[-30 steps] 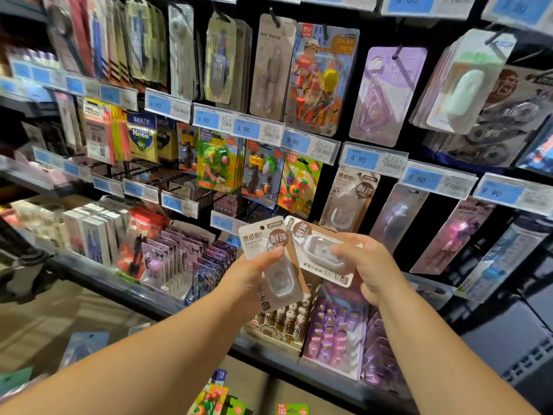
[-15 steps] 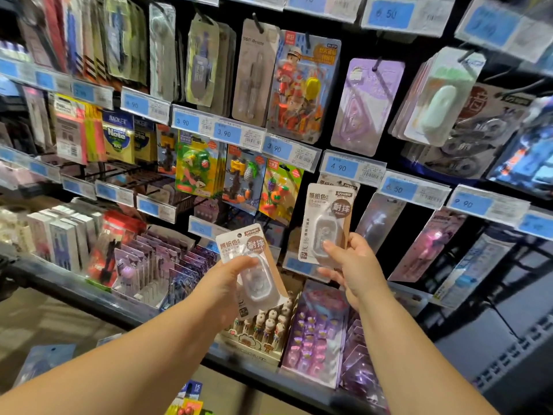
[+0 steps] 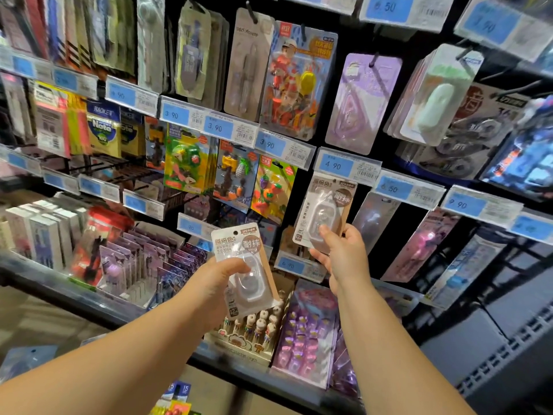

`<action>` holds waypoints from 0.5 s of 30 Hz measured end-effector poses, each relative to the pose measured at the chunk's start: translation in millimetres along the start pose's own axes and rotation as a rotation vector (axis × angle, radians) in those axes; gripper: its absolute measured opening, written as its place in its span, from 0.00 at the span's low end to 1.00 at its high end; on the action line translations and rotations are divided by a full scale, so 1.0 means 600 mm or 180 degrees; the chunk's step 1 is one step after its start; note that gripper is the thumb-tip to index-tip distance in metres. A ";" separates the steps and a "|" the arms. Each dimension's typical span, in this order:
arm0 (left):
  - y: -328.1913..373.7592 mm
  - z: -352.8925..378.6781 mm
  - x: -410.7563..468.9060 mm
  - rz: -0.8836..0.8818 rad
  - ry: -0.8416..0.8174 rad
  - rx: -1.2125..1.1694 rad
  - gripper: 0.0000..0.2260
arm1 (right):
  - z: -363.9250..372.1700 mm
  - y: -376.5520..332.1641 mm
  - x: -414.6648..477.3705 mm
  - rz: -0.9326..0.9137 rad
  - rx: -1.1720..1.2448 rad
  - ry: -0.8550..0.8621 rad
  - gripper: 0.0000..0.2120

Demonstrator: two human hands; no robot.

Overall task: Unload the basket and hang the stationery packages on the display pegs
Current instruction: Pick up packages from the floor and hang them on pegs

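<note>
We note the right hand point(image 3: 341, 259) pinching the lower end of the raised package point(image 3: 324, 214). Its long axis runs 12-to-6, nearly upright. The hang hole sits at the 12 o'clock end, just under the 4.90 price tag point(image 3: 347, 166). The peg behind that tag we cannot make out. Right forearm extended, wrist cocked up; we judge this grip nearer the peg. The left hand point(image 3: 215, 283) clasps the second package point(image 3: 245, 265) at 8 o'clock from the first, apart from it.
</note>
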State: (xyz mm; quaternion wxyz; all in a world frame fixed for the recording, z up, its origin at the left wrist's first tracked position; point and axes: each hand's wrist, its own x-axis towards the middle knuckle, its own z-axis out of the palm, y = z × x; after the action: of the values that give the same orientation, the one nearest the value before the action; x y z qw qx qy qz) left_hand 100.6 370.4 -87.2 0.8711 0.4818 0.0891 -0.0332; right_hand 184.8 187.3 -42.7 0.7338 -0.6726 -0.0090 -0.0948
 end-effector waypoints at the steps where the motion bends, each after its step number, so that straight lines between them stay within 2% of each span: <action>1: 0.000 -0.001 0.001 -0.0002 -0.0009 0.0022 0.15 | 0.000 0.001 0.003 -0.0009 -0.0013 0.0024 0.10; 7: -0.001 -0.002 0.005 0.0081 0.0038 0.0054 0.13 | 0.010 0.000 0.020 0.0002 -0.0324 0.0163 0.15; 10: -0.002 -0.001 0.004 0.0125 0.0050 0.0094 0.12 | 0.011 -0.009 0.013 0.0060 -0.0960 0.0380 0.24; 13: 0.000 0.003 -0.002 0.0146 0.0071 0.0114 0.10 | 0.006 -0.004 -0.031 -0.0429 -0.1567 0.0549 0.25; 15: 0.002 0.007 -0.006 0.0161 0.0033 0.0161 0.11 | 0.006 0.003 -0.056 -0.0748 -0.1579 0.0210 0.20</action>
State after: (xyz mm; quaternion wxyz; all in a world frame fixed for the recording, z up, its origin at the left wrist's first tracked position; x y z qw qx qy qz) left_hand 97.8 367.5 -83.6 0.8588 0.5059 0.0805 -0.0110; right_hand 152.4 195.5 -48.7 0.5306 -0.8226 -0.0396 -0.2003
